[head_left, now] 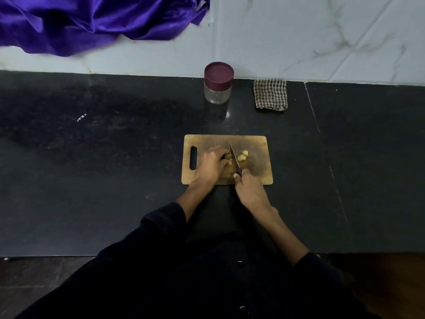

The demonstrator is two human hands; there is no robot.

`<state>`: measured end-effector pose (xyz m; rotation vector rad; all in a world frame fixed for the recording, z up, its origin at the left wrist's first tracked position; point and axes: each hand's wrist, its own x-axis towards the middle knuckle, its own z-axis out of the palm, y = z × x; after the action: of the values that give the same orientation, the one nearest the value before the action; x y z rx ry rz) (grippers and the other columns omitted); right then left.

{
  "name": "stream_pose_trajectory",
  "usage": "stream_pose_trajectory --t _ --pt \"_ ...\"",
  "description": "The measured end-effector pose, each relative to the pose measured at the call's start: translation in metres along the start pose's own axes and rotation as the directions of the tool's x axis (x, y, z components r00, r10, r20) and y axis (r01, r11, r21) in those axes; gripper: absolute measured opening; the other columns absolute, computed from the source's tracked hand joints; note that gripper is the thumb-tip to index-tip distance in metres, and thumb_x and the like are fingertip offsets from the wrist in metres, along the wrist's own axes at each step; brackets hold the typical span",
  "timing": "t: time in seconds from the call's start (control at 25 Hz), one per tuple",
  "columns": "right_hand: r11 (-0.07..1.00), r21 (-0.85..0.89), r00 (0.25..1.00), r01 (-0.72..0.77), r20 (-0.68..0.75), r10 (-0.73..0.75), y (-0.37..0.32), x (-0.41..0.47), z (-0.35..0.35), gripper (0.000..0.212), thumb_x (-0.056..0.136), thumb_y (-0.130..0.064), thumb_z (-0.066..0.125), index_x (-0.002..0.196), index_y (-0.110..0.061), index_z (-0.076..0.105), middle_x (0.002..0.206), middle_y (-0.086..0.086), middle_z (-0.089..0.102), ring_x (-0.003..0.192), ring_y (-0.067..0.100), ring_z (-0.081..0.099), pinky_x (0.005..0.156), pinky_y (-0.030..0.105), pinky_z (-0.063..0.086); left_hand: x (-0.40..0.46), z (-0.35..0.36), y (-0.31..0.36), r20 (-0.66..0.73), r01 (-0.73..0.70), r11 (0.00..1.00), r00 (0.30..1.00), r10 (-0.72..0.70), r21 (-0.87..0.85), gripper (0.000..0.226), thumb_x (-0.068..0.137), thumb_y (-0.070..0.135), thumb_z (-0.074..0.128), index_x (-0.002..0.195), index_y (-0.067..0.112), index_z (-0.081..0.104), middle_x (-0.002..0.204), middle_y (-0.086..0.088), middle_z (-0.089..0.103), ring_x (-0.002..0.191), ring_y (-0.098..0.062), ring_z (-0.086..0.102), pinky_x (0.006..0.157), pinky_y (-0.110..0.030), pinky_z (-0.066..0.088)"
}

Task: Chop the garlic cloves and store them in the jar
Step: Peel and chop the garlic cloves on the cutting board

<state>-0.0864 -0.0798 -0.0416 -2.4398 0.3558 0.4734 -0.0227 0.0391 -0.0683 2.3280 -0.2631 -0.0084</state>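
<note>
On the worn wooden chopping board [253, 143], the right hand [249, 192] is gripping a black-handled knife [235, 160] while the left hand [212, 165] is pinning uncut garlic; pale chopped garlic pieces [242, 155] are lying right of the blade, and the maroon-lidded clear jar [218, 82], far behind, is sitting capped and seemingly empty

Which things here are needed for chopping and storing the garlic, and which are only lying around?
Needed: garlic pieces, knife in the right hand, left hand, chopping board, lidded jar.

Lying around: checked cloth, purple fabric.
</note>
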Motion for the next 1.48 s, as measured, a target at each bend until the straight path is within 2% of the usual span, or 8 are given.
stream_pose_trajectory --t 0.12,0.28,0.48,0.6,0.88,1.08,1.28,1.48 --pt "0.999 -0.032 1.000 0.002 -0.002 -0.002 -0.003 0.002 0.000 0.025 0.106 -0.028 0.041 0.117 -0.009 0.053 0.100 0.011 0.065 0.091 0.025 0.064 0.078 0.047 0.055 0.000 0.001 0.000 0.005 -0.001 1.000 1.000 0.001 -0.001 0.029 0.080 0.001 0.069 0.108 0.007 0.070 0.108 -0.006 0.069 0.106 -0.016 0.060 0.091 -0.013 0.037" --pt "0.997 -0.076 1.000 0.002 0.007 -0.002 -0.011 0.008 -0.005 0.025 0.106 -0.024 0.041 0.116 -0.006 0.054 0.101 0.012 0.065 0.092 0.027 0.064 0.076 0.043 0.053 -0.001 0.002 0.000 -0.002 -0.004 1.000 1.000 0.004 -0.021 0.027 0.079 -0.002 0.068 0.103 0.007 0.071 0.102 -0.005 0.070 0.099 -0.016 0.062 0.090 -0.024 0.048" --pt "0.991 -0.133 1.000 -0.005 0.024 0.009 -0.024 0.018 -0.009 0.026 0.105 -0.022 0.042 0.117 -0.005 0.057 0.103 0.012 0.066 0.096 0.027 0.066 0.073 0.036 0.048 -0.003 0.002 0.001 -0.010 -0.041 0.999 0.999 0.041 -0.002 0.024 0.080 -0.005 0.065 0.098 0.008 0.072 0.099 -0.006 0.070 0.096 -0.016 0.061 0.087 -0.022 0.047" --pt "0.991 -0.137 1.000 -0.010 0.014 0.012 -0.023 0.017 -0.006 0.025 0.105 -0.024 0.042 0.118 -0.007 0.055 0.102 0.010 0.066 0.093 0.025 0.066 0.076 0.038 0.054 -0.004 0.002 0.002 0.002 -0.028 1.000 1.000 0.028 -0.011 0.025 0.081 -0.006 0.063 0.100 0.008 0.071 0.100 -0.007 0.070 0.096 -0.017 0.062 0.087 -0.028 0.051" --pt "0.986 -0.161 0.999 -0.039 0.015 0.041 -0.017 0.005 -0.003 0.022 0.105 -0.024 0.042 0.119 -0.008 0.050 0.097 0.007 0.061 0.084 0.020 0.060 0.066 0.033 0.045 -0.004 0.004 0.001 0.010 0.025 1.000 1.000 -0.025 -0.009 0.030 0.083 -0.003 0.064 0.111 0.005 0.069 0.110 -0.009 0.068 0.106 -0.019 0.061 0.093 -0.027 0.048" --pt "0.991 -0.125 0.999 -0.046 0.017 0.049 -0.032 0.021 -0.007 0.025 0.103 -0.016 0.042 0.123 -0.007 0.053 0.111 0.013 0.065 0.097 0.027 0.064 0.077 0.037 0.051 -0.003 0.006 0.000 0.015 0.041 0.999 0.999 -0.041 0.003 0.028 0.086 -0.001 0.062 0.112 0.006 0.068 0.114 -0.008 0.068 0.109 -0.018 0.060 0.097 -0.028 0.047" --pt "0.984 -0.170 0.999 -0.045 0.017 0.048 -0.014 0.005 0.002 0.022 0.104 -0.019 0.042 0.119 -0.005 0.049 0.110 0.016 0.065 0.102 0.033 0.063 0.074 0.039 0.046 -0.001 0.008 -0.002 0.007 0.058 0.998 0.998 -0.058 -0.014 0.029 0.082 0.000 0.066 0.110 0.006 0.070 0.111 -0.007 0.069 0.107 -0.019 0.061 0.094 -0.027 0.047" --pt "0.992 -0.105 0.996 -0.070 0.056 0.076 0.005 0.001 0.005 0.026 0.106 -0.029 0.038 0.116 -0.009 0.051 0.106 0.014 0.063 0.096 0.029 0.060 0.074 0.042 0.046 -0.001 0.007 -0.002 -0.017 0.048 0.999 0.999 -0.049 -0.014 0.032 0.079 0.003 0.071 0.112 0.003 0.068 0.114 -0.010 0.068 0.111 -0.021 0.060 0.099 -0.028 0.045"
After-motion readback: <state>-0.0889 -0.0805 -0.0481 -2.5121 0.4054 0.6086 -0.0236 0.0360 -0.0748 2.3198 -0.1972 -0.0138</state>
